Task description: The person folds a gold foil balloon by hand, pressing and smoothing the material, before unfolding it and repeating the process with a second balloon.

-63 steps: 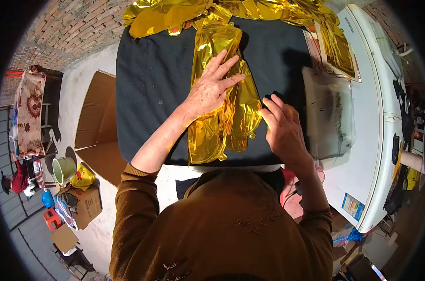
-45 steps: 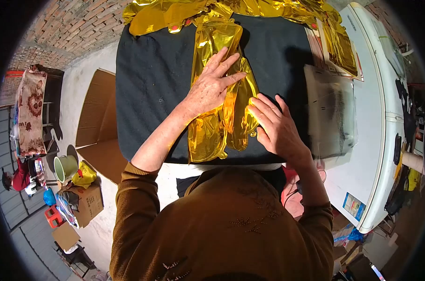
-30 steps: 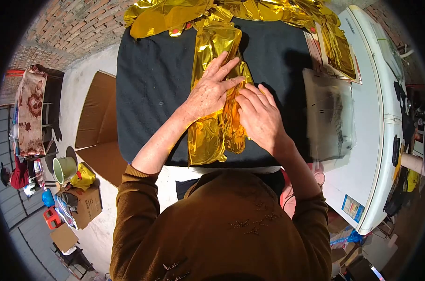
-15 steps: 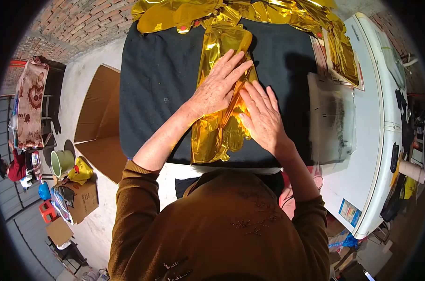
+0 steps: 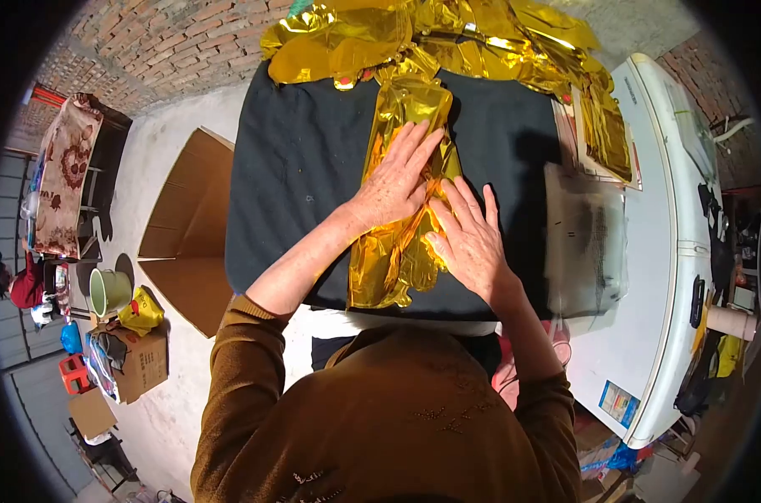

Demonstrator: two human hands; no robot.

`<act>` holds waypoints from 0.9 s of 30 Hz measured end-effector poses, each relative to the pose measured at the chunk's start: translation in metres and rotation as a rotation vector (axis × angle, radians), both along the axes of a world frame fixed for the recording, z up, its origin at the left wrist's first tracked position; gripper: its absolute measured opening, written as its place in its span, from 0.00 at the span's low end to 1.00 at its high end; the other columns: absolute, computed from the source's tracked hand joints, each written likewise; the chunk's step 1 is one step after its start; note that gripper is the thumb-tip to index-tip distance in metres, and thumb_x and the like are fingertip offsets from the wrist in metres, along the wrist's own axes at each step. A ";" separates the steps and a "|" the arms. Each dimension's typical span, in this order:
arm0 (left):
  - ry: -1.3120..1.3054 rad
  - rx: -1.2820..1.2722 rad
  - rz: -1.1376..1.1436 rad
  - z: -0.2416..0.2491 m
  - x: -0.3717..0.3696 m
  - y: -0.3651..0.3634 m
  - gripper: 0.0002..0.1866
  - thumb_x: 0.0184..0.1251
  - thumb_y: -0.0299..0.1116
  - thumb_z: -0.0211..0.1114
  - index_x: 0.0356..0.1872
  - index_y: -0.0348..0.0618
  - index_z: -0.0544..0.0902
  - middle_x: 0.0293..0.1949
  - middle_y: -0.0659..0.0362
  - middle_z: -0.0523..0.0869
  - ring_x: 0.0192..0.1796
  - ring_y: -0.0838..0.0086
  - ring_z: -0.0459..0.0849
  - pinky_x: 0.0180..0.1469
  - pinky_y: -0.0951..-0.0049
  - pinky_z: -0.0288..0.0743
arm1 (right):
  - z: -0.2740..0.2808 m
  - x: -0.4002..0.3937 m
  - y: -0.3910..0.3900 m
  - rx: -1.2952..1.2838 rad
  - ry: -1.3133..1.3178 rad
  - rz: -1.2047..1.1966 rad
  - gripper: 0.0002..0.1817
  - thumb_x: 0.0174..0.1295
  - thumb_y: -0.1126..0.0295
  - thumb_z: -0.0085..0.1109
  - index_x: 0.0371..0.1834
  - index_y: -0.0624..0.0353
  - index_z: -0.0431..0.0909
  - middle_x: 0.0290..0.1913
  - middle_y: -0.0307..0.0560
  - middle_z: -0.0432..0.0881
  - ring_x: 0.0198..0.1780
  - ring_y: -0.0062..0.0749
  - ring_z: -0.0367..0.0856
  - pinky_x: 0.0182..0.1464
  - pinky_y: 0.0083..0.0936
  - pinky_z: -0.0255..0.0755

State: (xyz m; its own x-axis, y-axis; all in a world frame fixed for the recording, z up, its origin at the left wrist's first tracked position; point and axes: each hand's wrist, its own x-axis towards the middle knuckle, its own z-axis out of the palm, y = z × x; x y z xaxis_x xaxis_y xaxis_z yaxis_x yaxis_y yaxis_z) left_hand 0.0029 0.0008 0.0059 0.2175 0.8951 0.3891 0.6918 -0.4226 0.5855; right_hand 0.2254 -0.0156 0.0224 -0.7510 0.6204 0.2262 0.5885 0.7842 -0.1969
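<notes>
A shiny gold foil piece [image 5: 410, 105], which looks like a deflated foil balloon, lies lengthwise and creased on the black cloth [image 5: 301, 168] covering the table. My left hand [image 5: 393, 186] rests palm down across its middle, fingers stretched out and pointing away from me. Beside it, my right hand [image 5: 471, 239] lies on the foil's right edge with its fingers spread. Neither hand is closed around anything. Both palms hide part of the wrinkled middle, and the lower end, with small rounded tabs, shows toward me.
More gold foil [image 5: 338, 42] is heaped along the table's far edge. A gold bundle [image 5: 605, 126] and a clear plastic sheet [image 5: 587, 243] lie at the right, beside a white fridge [image 5: 649, 226]. An opened cardboard box [image 5: 187, 201] stands left; farther off is a green bucket [image 5: 110, 292].
The view has shifted, so the table appears slightly lower in it. Both hands stay flat on the foil, with the right hand's fingers a little more spread.
</notes>
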 end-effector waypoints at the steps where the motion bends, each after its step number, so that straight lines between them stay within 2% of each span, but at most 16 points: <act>1: 0.005 -0.008 0.003 -0.002 -0.001 0.001 0.49 0.65 0.16 0.65 0.87 0.46 0.55 0.86 0.44 0.57 0.88 0.42 0.51 0.87 0.48 0.54 | 0.002 -0.001 0.004 0.023 0.010 -0.010 0.29 0.72 0.56 0.67 0.71 0.60 0.77 0.80 0.54 0.69 0.87 0.47 0.57 0.87 0.62 0.39; 6: 0.018 -0.018 -0.005 -0.010 -0.003 0.004 0.45 0.65 0.16 0.66 0.84 0.39 0.58 0.80 0.40 0.67 0.85 0.38 0.57 0.87 0.46 0.55 | 0.013 -0.012 0.030 0.088 0.064 -0.043 0.26 0.71 0.61 0.67 0.68 0.61 0.79 0.76 0.53 0.74 0.85 0.46 0.60 0.87 0.57 0.43; 7: 0.018 0.005 0.008 -0.010 -0.003 0.002 0.44 0.67 0.13 0.63 0.84 0.40 0.58 0.79 0.41 0.68 0.86 0.40 0.57 0.85 0.48 0.59 | 0.015 -0.015 0.035 0.138 0.102 -0.051 0.25 0.71 0.61 0.67 0.67 0.61 0.79 0.72 0.54 0.78 0.81 0.48 0.67 0.84 0.53 0.51; 10: -0.016 -0.001 0.000 -0.009 -0.003 0.002 0.43 0.67 0.13 0.63 0.84 0.39 0.58 0.80 0.42 0.68 0.86 0.40 0.57 0.85 0.48 0.59 | 0.014 -0.024 0.052 -0.010 0.230 -0.129 0.24 0.72 0.61 0.66 0.66 0.62 0.78 0.68 0.55 0.80 0.75 0.50 0.73 0.78 0.51 0.59; 11: -0.023 -0.009 0.005 -0.010 -0.002 0.001 0.43 0.68 0.14 0.63 0.84 0.39 0.57 0.80 0.42 0.68 0.86 0.39 0.57 0.84 0.48 0.59 | 0.015 -0.027 0.057 -0.008 0.290 -0.146 0.24 0.73 0.59 0.65 0.66 0.62 0.78 0.63 0.54 0.81 0.67 0.52 0.77 0.70 0.50 0.67; 14: -0.049 0.002 0.036 -0.014 -0.002 0.004 0.43 0.68 0.13 0.63 0.83 0.39 0.58 0.79 0.42 0.68 0.86 0.38 0.57 0.84 0.47 0.59 | 0.015 -0.044 0.072 -0.066 0.338 -0.249 0.25 0.73 0.59 0.65 0.66 0.62 0.78 0.61 0.54 0.81 0.64 0.53 0.77 0.66 0.50 0.69; 15: -0.048 0.011 0.037 -0.015 -0.001 0.005 0.42 0.68 0.13 0.62 0.83 0.39 0.58 0.79 0.42 0.68 0.85 0.38 0.57 0.84 0.47 0.60 | 0.010 -0.049 0.077 -0.018 0.351 -0.258 0.23 0.72 0.59 0.65 0.66 0.57 0.79 0.57 0.51 0.81 0.61 0.52 0.77 0.62 0.50 0.71; 18: -0.045 0.022 0.042 -0.016 -0.001 0.006 0.40 0.68 0.13 0.61 0.82 0.38 0.59 0.79 0.41 0.69 0.85 0.37 0.58 0.84 0.46 0.60 | 0.005 -0.055 0.088 -0.007 0.275 -0.178 0.21 0.70 0.61 0.65 0.64 0.51 0.81 0.54 0.49 0.80 0.58 0.49 0.78 0.60 0.48 0.71; 19: -0.046 0.014 0.044 -0.017 -0.001 0.005 0.40 0.69 0.13 0.61 0.82 0.38 0.60 0.79 0.41 0.69 0.85 0.37 0.58 0.83 0.46 0.61 | 0.005 -0.057 0.091 0.028 0.290 -0.167 0.18 0.70 0.62 0.65 0.61 0.47 0.85 0.51 0.47 0.79 0.55 0.48 0.77 0.58 0.46 0.72; 23: -0.073 -0.018 0.046 -0.016 -0.002 0.004 0.36 0.68 0.15 0.59 0.79 0.34 0.63 0.77 0.39 0.70 0.84 0.35 0.59 0.84 0.45 0.59 | 0.005 -0.054 0.109 0.080 0.221 -0.194 0.14 0.71 0.63 0.64 0.55 0.51 0.88 0.50 0.47 0.80 0.54 0.48 0.77 0.57 0.46 0.72; 27: -0.069 -0.042 0.026 -0.005 -0.003 0.000 0.34 0.70 0.16 0.58 0.78 0.32 0.64 0.76 0.37 0.71 0.84 0.35 0.59 0.85 0.45 0.58 | 0.001 -0.051 0.122 0.083 0.256 -0.137 0.14 0.72 0.61 0.64 0.55 0.53 0.88 0.51 0.48 0.81 0.56 0.49 0.78 0.57 0.47 0.74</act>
State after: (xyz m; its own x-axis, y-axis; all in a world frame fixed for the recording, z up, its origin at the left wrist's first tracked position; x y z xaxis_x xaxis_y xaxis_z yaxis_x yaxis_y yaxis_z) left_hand 0.0003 0.0013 0.0007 0.1675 0.9160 0.3645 0.6596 -0.3789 0.6491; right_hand 0.1748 0.1067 0.0237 -0.5737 0.6831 0.4520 0.6291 0.7208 -0.2909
